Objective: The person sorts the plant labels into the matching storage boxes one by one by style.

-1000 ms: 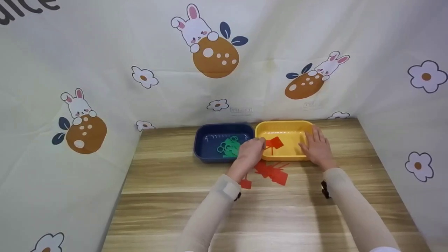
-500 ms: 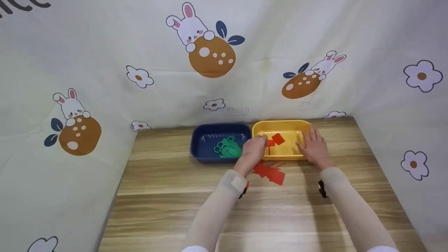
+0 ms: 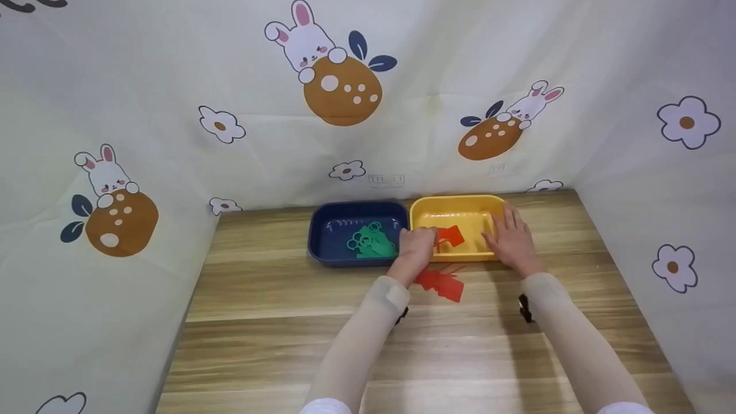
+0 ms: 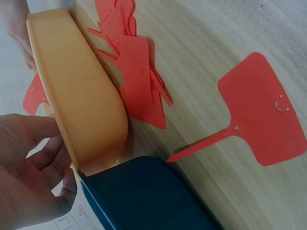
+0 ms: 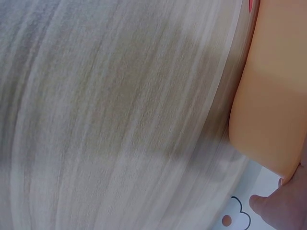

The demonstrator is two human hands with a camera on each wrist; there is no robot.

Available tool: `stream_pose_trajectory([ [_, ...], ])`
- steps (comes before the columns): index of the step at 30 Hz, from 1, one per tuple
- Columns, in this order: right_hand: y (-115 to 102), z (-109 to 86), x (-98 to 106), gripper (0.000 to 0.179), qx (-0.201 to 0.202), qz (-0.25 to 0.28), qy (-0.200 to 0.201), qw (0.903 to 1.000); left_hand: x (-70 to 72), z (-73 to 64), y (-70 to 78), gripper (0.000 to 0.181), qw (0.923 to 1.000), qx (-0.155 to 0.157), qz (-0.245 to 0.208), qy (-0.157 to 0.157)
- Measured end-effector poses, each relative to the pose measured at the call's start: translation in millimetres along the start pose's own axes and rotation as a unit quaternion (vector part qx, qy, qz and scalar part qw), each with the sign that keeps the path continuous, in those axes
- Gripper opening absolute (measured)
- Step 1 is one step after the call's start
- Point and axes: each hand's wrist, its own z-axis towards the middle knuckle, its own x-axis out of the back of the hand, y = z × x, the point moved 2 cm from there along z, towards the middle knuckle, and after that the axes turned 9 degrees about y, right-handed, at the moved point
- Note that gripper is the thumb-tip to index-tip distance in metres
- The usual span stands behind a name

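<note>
At frame ctr., yellow tray is prob. steadied by spread R hand; L hand is curled beside red tags inside, hold can't be told.

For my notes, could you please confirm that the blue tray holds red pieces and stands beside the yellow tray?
One detail is wrong: the blue tray holds green pieces, not red, as the head view shows. It does stand beside the yellow tray.

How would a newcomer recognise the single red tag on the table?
On the wood-grain table, find the blue tray. The red tag lies in front, its stem toward that tray; unlike the overlapping red pile nearby, it lies alone.
</note>
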Motion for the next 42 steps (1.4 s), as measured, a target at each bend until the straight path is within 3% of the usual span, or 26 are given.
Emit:
stream_pose_trajectory([
  [8,-2.9,0.6,-2.2,0.066,0.011,0.007,0.024,0.9996,0.4,1.8,-2.9,0.021,0.9993,0.006,0.031,-0.018],
  [12,-3.2,1.1,-2.9,0.066,0.008,0.009,0.017,0.9998,-0.3,1.6,-5.0,0.023,0.9994,0.006,0.028,-0.018],
  [18,-5.3,1.3,-2.0,0.066,0.006,0.009,0.017,0.9998,2.6,-0.5,-13.9,0.026,0.9998,0.01,-0.01,0.012],
  [26,-5.7,1.5,-0.4,0.066,0.004,0.001,0.017,0.9998,20.9,-6.1,-34.6,0.021,0.9947,0.019,-0.087,0.052],
  [33,-2.6,2.1,-1.1,0.066,0.001,0.005,0.013,0.9999,33.1,-19.1,-47.7,0.019,0.9916,-0.008,-0.121,0.043],
  [42,1.9,2.4,-1.8,0.066,0.003,0.001,0.005,1.0,40.5,-40.2,-53.3,0.019,0.9882,-0.053,-0.135,0.048],
])
